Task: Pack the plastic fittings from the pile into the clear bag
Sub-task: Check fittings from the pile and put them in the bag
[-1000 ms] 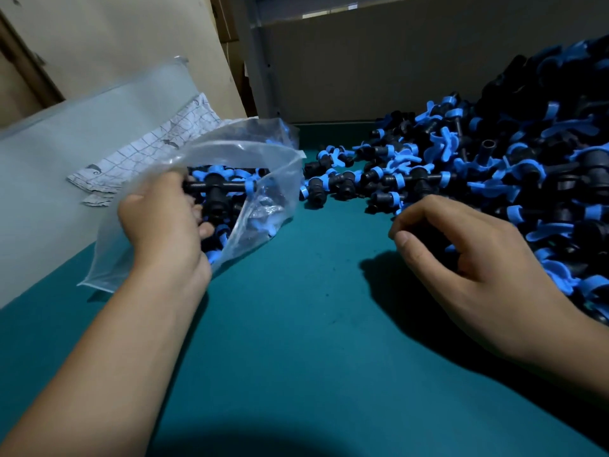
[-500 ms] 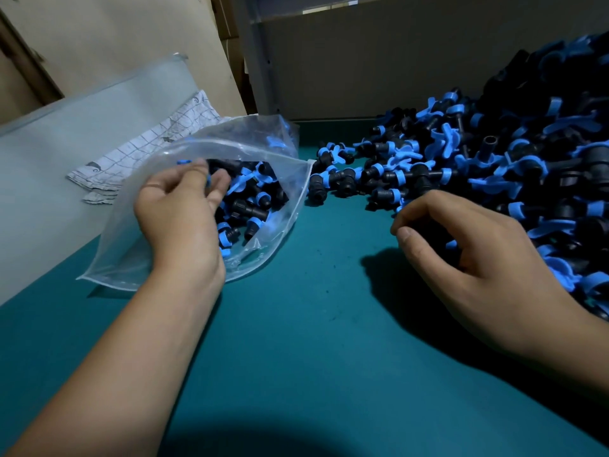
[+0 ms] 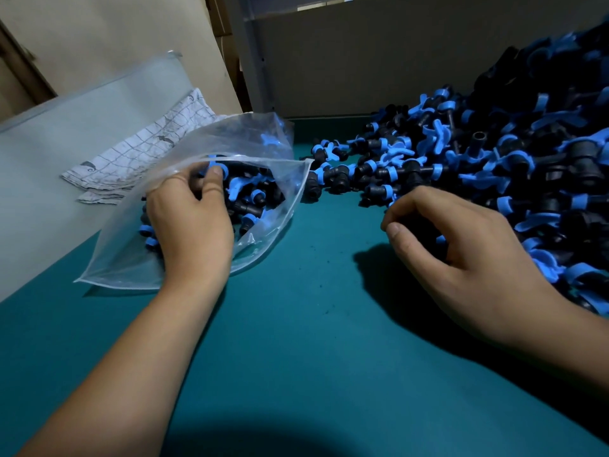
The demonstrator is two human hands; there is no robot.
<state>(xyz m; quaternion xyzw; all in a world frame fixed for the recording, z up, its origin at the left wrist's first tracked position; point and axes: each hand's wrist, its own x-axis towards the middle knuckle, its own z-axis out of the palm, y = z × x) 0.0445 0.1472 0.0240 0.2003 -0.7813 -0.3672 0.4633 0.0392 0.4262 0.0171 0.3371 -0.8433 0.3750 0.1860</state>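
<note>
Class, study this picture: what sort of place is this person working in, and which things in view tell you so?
Probably a packing bench in a small factory or workshop: a big pile of identical black-and-blue fittings, a clear bag part-filled with them, and a plain green worktop with partition walls.

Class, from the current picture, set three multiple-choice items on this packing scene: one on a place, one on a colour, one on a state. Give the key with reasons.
1. Where does the pile of fittings lie?
A. right of the clear bag
B. left of it
C. inside it

2. What colour is the table top?
A. red
B. teal
C. white

3. How is the bag?
A. sealed and empty
B. folded flat
C. open, partly filled

Key:
1 A: the heap fills the right side, the bag lies left.
2 B: bare teal surface shows between the arms.
3 C: the left hand holds its mouth, with fittings in the bag.
</note>
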